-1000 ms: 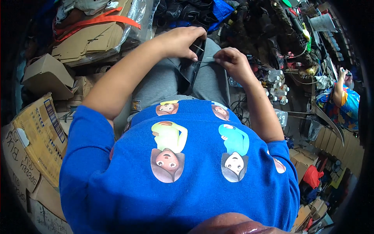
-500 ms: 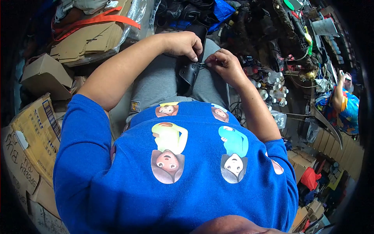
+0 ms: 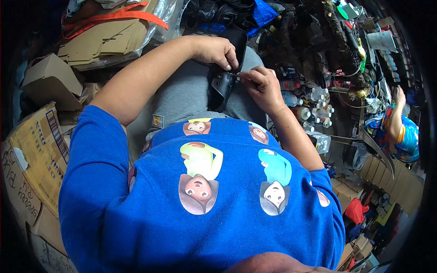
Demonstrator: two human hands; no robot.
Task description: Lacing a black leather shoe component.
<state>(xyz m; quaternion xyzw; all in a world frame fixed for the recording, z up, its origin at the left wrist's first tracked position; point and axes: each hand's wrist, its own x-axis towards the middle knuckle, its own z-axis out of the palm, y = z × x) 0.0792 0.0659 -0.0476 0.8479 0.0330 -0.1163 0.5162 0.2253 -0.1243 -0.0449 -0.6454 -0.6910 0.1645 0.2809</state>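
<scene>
A black leather piece (image 3: 224, 86) was held over the lap, on the grey trousers (image 3: 186, 98), between both hands. The left hand (image 3: 213, 50) was curled over its upper edge, fingers closed on it. The right hand (image 3: 260, 84) was pinched at the same edge, thumb and forefinger pressed together; whether a thread or needle was gripped there could not be told. The work appeared to be midway: the piece was shaped, but its edge was being handled. Cardboard boxes (image 3: 50, 79) and small bottles (image 3: 314, 109) were seen alongside.
</scene>
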